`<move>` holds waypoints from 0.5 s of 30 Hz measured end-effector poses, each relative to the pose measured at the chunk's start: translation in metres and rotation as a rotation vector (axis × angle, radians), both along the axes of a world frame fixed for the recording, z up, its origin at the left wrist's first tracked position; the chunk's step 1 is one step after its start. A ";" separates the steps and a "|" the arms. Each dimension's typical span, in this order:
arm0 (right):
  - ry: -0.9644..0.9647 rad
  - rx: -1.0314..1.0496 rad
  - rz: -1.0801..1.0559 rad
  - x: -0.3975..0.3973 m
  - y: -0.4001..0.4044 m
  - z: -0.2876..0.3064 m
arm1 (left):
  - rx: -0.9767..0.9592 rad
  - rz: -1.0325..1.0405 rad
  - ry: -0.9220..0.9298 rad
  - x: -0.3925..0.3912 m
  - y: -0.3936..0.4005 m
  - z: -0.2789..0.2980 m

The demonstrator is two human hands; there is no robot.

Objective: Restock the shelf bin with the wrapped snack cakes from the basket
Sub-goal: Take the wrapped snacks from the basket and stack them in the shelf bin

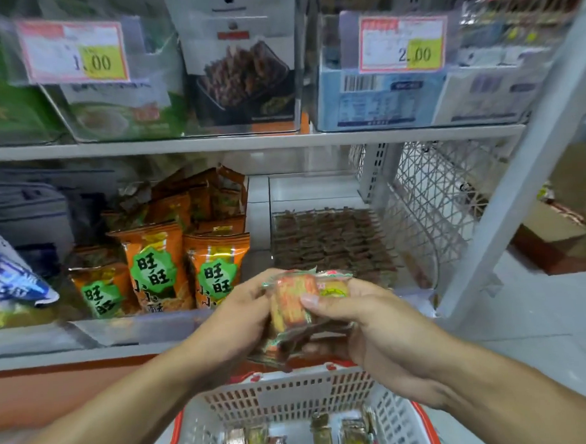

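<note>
— What's on the left?

— On the lower shelf, a clear bin of orange snack bags [160,259]: three stand upright in the front row, more are piled behind. Further left lies a blue-and-white packet [18,281].

— And the hands?

— The left hand [235,320] comes in from the lower left, fingers curled round the left side of a small stack of wrapped snack cakes [294,308]. How many are in the stack I cannot tell; at least two wrappers show, an orange-red one in front and a yellow-green one behind.

— Which way does the stack point?

— The front cake's long axis runs nearly up and down, tilted slightly, its printed face toward the camera. The crimped wrapper ends stick out at top and bottom.

— The other hand?

— The right hand [375,322] clasps the stack from the right, thumb pressed across the front wrapper.

— Where is that relative to the bin?

— The stack is held above the far rim of the white basket [291,393] and in front of the shelf bin [329,243], which holds rows of brown wrapped cakes. Open room remains at the bin's back, near its clear rear wall.

— And in the basket?

— About six wrapped cakes lie loose on its floor; blur keeps the count uncertain.

— Further right?

— A white wire mesh panel [430,203] beside the bin, then a slanting grey upright [516,187].
</note>
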State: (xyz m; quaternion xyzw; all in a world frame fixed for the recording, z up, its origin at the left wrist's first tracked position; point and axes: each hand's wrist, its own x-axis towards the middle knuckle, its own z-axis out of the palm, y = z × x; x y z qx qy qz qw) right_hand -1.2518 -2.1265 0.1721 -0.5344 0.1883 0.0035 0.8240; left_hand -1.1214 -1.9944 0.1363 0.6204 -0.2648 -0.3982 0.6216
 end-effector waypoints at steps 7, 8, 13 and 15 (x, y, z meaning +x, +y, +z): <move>0.028 -0.191 -0.162 0.001 -0.008 -0.003 | 0.112 -0.075 0.160 0.006 0.004 0.005; 0.046 -0.213 -0.155 0.001 -0.011 -0.003 | 0.105 -0.073 0.177 0.007 0.003 0.006; 0.083 -0.164 -0.052 -0.010 -0.011 -0.008 | 0.071 -0.076 0.244 0.002 0.001 0.007; 0.051 -0.156 -0.144 -0.013 -0.009 -0.014 | 0.097 -0.060 0.271 0.000 0.000 0.006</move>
